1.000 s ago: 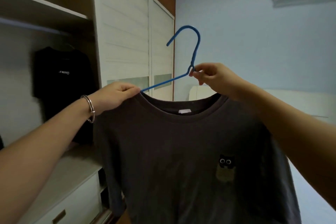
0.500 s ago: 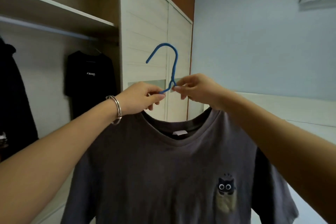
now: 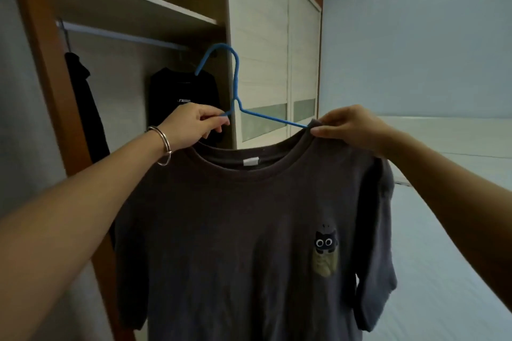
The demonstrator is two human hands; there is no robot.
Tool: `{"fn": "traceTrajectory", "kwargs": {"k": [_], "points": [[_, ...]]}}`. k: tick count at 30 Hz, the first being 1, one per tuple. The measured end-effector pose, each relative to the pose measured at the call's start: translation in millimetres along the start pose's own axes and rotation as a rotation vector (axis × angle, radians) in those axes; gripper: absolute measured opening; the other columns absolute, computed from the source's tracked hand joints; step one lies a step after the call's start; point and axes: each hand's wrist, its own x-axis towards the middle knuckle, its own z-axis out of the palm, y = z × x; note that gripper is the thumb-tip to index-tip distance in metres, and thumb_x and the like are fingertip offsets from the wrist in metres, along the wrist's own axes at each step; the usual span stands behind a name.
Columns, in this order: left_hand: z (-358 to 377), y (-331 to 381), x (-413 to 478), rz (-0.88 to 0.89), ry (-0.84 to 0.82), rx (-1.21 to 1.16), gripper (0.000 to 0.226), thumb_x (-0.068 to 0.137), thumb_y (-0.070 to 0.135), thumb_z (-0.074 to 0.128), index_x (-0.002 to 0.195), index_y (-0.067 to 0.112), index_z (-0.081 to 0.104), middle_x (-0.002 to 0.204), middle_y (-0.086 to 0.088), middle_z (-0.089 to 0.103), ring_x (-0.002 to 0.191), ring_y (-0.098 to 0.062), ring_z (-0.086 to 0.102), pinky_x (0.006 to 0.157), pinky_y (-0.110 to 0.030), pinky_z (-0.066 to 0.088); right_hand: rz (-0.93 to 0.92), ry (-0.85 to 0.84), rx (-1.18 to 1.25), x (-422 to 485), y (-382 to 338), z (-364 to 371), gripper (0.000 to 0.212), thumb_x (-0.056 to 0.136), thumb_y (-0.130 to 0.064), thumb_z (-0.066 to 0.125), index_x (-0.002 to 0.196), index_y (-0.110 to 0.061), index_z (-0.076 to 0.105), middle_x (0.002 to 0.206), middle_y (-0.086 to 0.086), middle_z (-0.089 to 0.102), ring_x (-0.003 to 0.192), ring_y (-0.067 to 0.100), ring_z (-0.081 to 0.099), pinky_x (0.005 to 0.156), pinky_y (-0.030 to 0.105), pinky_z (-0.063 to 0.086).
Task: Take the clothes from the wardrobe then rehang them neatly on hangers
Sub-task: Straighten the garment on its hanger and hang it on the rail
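A dark grey T-shirt [image 3: 235,230] with a small cat print on its chest hangs in front of me on a blue wire hanger [image 3: 236,86]. My left hand [image 3: 191,126], a silver bangle on its wrist, pinches the hanger's left arm just below the hook. My right hand [image 3: 352,126] pinches the shirt's collar at the right shoulder, where the hanger's right arm enters the neck opening. The hanger's hook points up and left, in front of the open wardrobe [image 3: 133,3].
Inside the wardrobe a rail [image 3: 124,36] carries a black T-shirt [image 3: 182,97] and a dark garment [image 3: 86,102] at the far left. White sliding doors [image 3: 266,63] stand to the right. A pale bed [image 3: 448,230] lies at right.
My right hand has moved from the hanger's neck out to the shirt's right shoulder. My left hand stays at the hanger's neck, and the view has swung left toward the wardrobe.
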Motion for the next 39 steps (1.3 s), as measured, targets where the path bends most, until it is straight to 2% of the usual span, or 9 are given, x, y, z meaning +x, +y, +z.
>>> {"fn": "traceTrajectory", "kwargs": {"k": [4, 11, 14, 20, 26, 29, 32, 36, 39], "points": [[-31, -36, -9, 0.012, 0.082, -0.047, 0.027, 0.090, 0.025, 0.053, 0.111, 0.013, 0.064, 0.073, 0.011, 0.058, 0.045, 0.014, 0.048, 0.048, 0.000, 0.038, -0.016, 0.093, -0.003, 10, -37, 44, 0.029, 0.079, -0.031, 0.071, 0.100, -0.012, 0.070, 0.091, 0.005, 0.066, 0.084, 0.013, 0.056, 0.077, 0.026, 0.044], [-42, -66, -17, 0.081, 0.101, -0.037, 0.028, 0.090, 0.024, 0.053, 0.112, 0.011, 0.064, 0.070, 0.015, 0.056, 0.046, 0.015, 0.050, 0.052, 0.002, 0.038, -0.176, 0.026, -0.143, 28, -96, 105, 0.028, 0.086, -0.039, 0.059, 0.103, -0.018, 0.067, 0.085, -0.002, 0.065, 0.074, 0.011, 0.059, 0.075, 0.024, 0.049], [-35, -82, -21, 0.088, 0.114, -0.053, 0.028, 0.090, 0.025, 0.053, 0.113, 0.013, 0.063, 0.071, 0.015, 0.056, 0.048, 0.013, 0.050, 0.052, 0.000, 0.040, -0.213, 0.030, -0.122, 38, -103, 135, 0.031, 0.094, -0.035, 0.047, 0.106, -0.014, 0.066, 0.068, -0.008, 0.058, 0.058, 0.004, 0.053, 0.062, 0.014, 0.044], [-22, -139, -29, 0.097, 0.161, 0.049, 0.035, 0.091, 0.032, 0.049, 0.118, 0.012, 0.058, 0.097, -0.002, 0.063, 0.061, 0.017, 0.053, 0.064, -0.002, 0.043, -0.269, 0.006, -0.066, 61, -91, 189, 0.036, 0.094, -0.037, 0.046, 0.107, -0.012, 0.067, 0.064, -0.011, 0.048, 0.054, 0.000, 0.042, 0.055, 0.011, 0.037], [-13, -209, -29, -0.024, 0.166, 0.219, 0.043, 0.089, 0.035, 0.052, 0.126, 0.013, 0.052, 0.123, -0.014, 0.058, 0.108, -0.023, 0.055, 0.083, -0.014, 0.035, -0.233, -0.006, -0.047, 103, -56, 215, 0.040, 0.097, -0.032, 0.043, 0.110, -0.001, 0.063, 0.064, -0.012, 0.044, 0.053, -0.003, 0.043, 0.051, 0.003, 0.037], [-6, -234, -15, -0.041, 0.154, 0.236, 0.040, 0.091, 0.032, 0.050, 0.123, 0.010, 0.054, 0.121, -0.016, 0.060, 0.111, -0.027, 0.055, 0.085, -0.019, 0.036, -0.195, -0.030, -0.054, 120, -45, 229, 0.039, 0.098, -0.029, 0.040, 0.112, 0.002, 0.060, 0.064, -0.013, 0.041, 0.045, -0.014, 0.046, 0.049, 0.000, 0.035], [2, -256, 8, -0.042, 0.167, 0.196, 0.036, 0.092, 0.027, 0.047, 0.116, 0.003, 0.059, 0.113, -0.020, 0.064, 0.105, -0.029, 0.057, 0.080, -0.015, 0.036, -0.150, -0.046, -0.029, 138, -43, 243, 0.040, 0.095, -0.036, 0.046, 0.108, -0.003, 0.064, 0.063, -0.012, 0.045, 0.049, -0.007, 0.046, 0.049, 0.003, 0.036], [14, -294, 35, -0.022, 0.157, 0.111, 0.032, 0.092, 0.023, 0.049, 0.114, 0.003, 0.061, 0.112, -0.017, 0.065, 0.096, -0.014, 0.054, 0.067, 0.008, 0.025, -0.060, -0.038, 0.017, 165, -29, 258, 0.037, 0.088, -0.042, 0.055, 0.102, -0.011, 0.068, 0.064, -0.007, 0.050, 0.057, 0.002, 0.043, 0.057, 0.012, 0.040], [22, -324, 58, 0.007, 0.104, 0.053, 0.031, 0.091, 0.023, 0.051, 0.114, 0.004, 0.062, 0.112, -0.016, 0.066, 0.094, -0.010, 0.051, 0.072, -0.003, 0.032, 0.022, 0.014, 0.068, 183, -22, 274, 0.039, 0.085, -0.043, 0.060, 0.097, -0.008, 0.070, 0.063, -0.002, 0.053, 0.061, 0.013, 0.045, 0.062, 0.025, 0.041]]}}
